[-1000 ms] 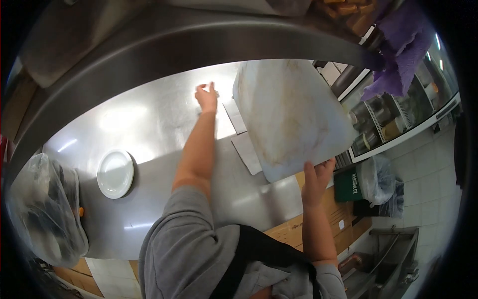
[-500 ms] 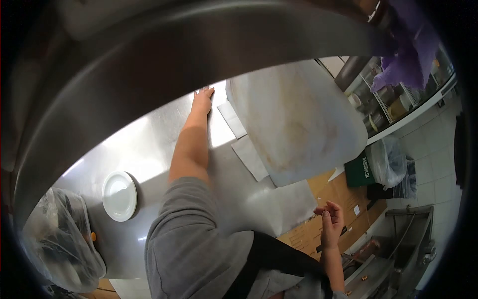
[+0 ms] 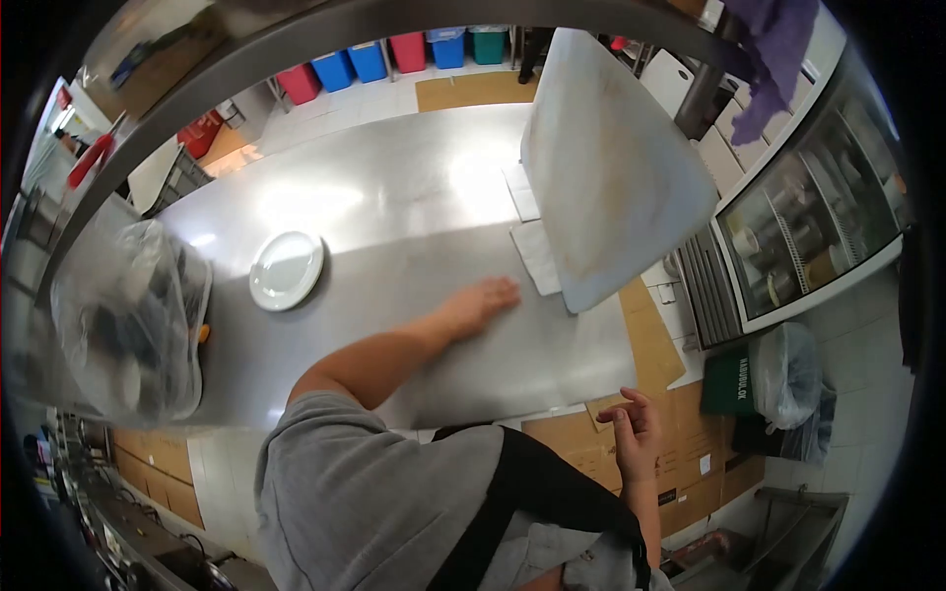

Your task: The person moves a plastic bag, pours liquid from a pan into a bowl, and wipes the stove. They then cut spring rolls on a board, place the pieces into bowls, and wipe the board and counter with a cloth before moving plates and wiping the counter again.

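My left hand [image 3: 483, 305] lies palm down on the stainless steel table [image 3: 394, 266], its fingers stretched out and slightly blurred. Nothing shows in it, though the surface beneath the palm is hidden. Just beyond its fingertips are folded white cloths or papers [image 3: 535, 254], partly under a large, stained white board [image 3: 616, 177] that stands tilted on the table. My right hand [image 3: 636, 433] hangs in the air past the table's near edge, fingers loosely bent and apart, holding nothing. A white oval-looking plate [image 3: 287, 271] sits on the table to the left.
A bulky thing wrapped in clear plastic [image 3: 133, 325] occupies the table's left end. Overhead runs a metal shelf edge [image 3: 394, 18], with a purple cloth [image 3: 774, 69] hanging at its right. A glass-door fridge [image 3: 818, 217] and a green bin [image 3: 727, 382] stand right. Cardboard [image 3: 695, 443] covers the floor.
My left hand has come back from the table's far side toward me and the board. The view has shifted, showing more of the far room. My right hand stays raised and loosely bent.
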Tool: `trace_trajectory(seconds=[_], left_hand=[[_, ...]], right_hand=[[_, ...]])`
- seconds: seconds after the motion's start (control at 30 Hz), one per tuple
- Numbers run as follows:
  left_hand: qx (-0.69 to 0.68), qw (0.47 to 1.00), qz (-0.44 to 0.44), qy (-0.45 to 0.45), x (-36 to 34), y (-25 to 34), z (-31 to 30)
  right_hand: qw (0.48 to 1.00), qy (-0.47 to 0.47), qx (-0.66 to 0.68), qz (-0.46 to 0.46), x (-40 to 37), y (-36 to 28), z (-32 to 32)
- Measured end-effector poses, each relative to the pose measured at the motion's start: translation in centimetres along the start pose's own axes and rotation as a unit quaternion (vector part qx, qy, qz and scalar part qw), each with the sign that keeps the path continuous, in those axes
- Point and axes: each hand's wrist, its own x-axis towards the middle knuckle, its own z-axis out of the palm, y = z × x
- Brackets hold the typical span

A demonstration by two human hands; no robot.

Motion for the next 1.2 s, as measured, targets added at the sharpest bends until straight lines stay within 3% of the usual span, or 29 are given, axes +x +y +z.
trace_trajectory(seconds=[0.13,0.2,0.27,0.37,0.4,0.47,0.5,0.6,0.63,0.73,0.8,0.9,1.0,1.1,1.17,1.2], left_hand=[[-0.060,0.993,0.100,-0.015,-2.3,14.3,7.0],[-0.102,0.979,0.118,-0.132,-2.4,18.1,13.0],[-0.373,0.892,0.045,-0.252,-3.6,22.1,16.4],[-0.374,0.913,-0.119,-0.116,-3.8,26.3,15.3],[-0.406,0.895,-0.157,-0.099,-3.9,26.9,14.8],[-0.465,0.852,-0.231,-0.061,-3.9,26.9,12.1],[-0.528,0.803,-0.269,-0.058,-4.1,27.4,10.3],[-0.616,0.728,-0.300,-0.030,-5.5,27.4,9.5],[-0.587,0.737,-0.324,-0.080,-6.0,27.4,8.3],[-0.629,0.753,-0.171,-0.085,-8.9,27.2,6.0],[-0.581,0.766,-0.187,-0.200,-11.5,27.2,1.0],[-0.573,0.754,-0.182,-0.266,-18.2,24.5,-3.1],[-0.612,0.705,-0.257,-0.249,-27.6,20.1,-4.3],[-0.651,0.653,-0.333,-0.196,-36.3,18.0,-3.5],[-0.681,0.616,-0.366,-0.150,-40.8,18.1,-2.3],[-0.694,0.601,-0.376,-0.125,-42.6,18.5,-1.8]], right_hand=[[0.999,-0.030,0.013,-0.009,-4.1,0.1,-1.2],[0.998,-0.037,-0.034,-0.043,-6.0,0.2,-2.5],[0.983,-0.039,-0.140,-0.115,-7.6,0.5,-4.3],[0.899,-0.025,-0.348,-0.266,-8.8,-0.3,-6.0],[0.914,-0.048,-0.325,-0.239,-9.4,-0.3,-6.0],[0.937,-0.096,-0.279,-0.187,-10.7,-0.1,-4.9],[0.934,-0.118,-0.272,-0.198,-11.2,-0.2,-3.8],[0.921,-0.139,-0.274,-0.238,-12.0,-0.3,-0.5],[0.914,-0.125,-0.289,-0.256,-11.9,0.1,0.3],[0.918,-0.114,-0.293,-0.243,-11.2,1.3,2.0],[0.927,-0.096,-0.291,-0.218,-10.2,1.5,3.1],[0.948,-0.055,-0.275,-0.151,-8.0,2.7,5.0],[0.954,-0.041,-0.242,-0.174,-3.9,2.5,8.7],[0.908,-0.018,-0.307,-0.285,2.3,5.7,13.9],[0.903,-0.068,-0.357,-0.231,5.5,8.7,19.3],[0.878,-0.080,-0.388,-0.268,6.0,8.0,22.7]])
